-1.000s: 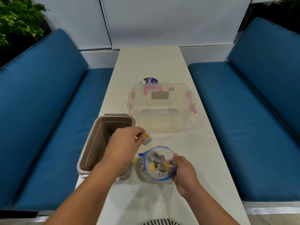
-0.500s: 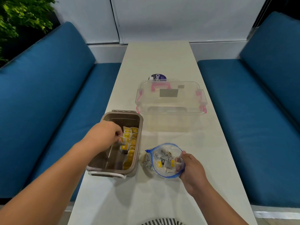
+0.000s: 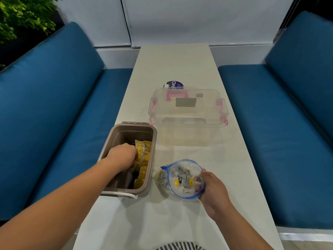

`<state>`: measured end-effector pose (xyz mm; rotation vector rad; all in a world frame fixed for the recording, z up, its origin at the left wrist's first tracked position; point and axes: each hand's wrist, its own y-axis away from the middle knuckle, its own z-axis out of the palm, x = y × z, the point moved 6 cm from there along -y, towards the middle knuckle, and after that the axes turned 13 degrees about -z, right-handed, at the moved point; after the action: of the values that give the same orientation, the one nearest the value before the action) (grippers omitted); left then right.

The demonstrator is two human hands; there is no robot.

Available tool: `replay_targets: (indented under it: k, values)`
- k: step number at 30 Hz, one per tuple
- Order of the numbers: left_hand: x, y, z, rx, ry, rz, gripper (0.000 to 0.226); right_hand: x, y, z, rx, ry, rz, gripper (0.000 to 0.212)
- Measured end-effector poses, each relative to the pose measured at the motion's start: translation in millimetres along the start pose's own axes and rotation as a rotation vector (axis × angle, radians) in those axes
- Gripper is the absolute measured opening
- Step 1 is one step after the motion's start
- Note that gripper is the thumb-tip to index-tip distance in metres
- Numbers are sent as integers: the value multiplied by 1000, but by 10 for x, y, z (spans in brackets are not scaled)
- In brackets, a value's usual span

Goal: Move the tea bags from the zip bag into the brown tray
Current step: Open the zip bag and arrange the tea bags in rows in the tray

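At the bench's (image 3: 173, 65) left edge, the left hand (image 3: 122, 156) was sunk deeper into the brown tray (image 3: 135, 125), fingers' hold untellable; the part-full zip bag (image 3: 182, 177) was gripped by the right hand (image 3: 212, 190).

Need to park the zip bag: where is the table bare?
Bare: the far end of the table, beyond the clear box, and the near strip from brown tray and zip bag to the front edge. Crowded: the narrow gap between tray and bag.

Both forearms (image 3: 75, 193) are bare, as are the left hand (image 3: 124, 156) and right hand (image 3: 214, 188). Black-and-white striped clothing (image 3: 180, 247) shows at the bottom edge.
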<state>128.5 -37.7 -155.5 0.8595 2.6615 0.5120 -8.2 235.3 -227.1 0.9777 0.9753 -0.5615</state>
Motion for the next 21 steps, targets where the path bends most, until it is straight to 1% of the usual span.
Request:
replay_targets:
  k: [2,5,9,14,17,21]
  values:
    - [10,-22,-19,35,6,3,14,5,0,-1,0,-4,-2,29]
    - [18,-41,10,25,20,4,9,27,-9,-17,3,0,1,29]
    - [-5,-66,60,-8,59,-26,15,33,-13,-14,0,-10,1,29]
    - [-30,-79,147,-147,-39,-88,40,39,-11,-13,12,-39,12,27]
    - [-26,-91,223,-226,-55,-120,40,42,-11,-14,7,-41,10,28]
    - [24,-137,269,-267,-21,-145,34,60,-23,-18,0,-29,9,28]
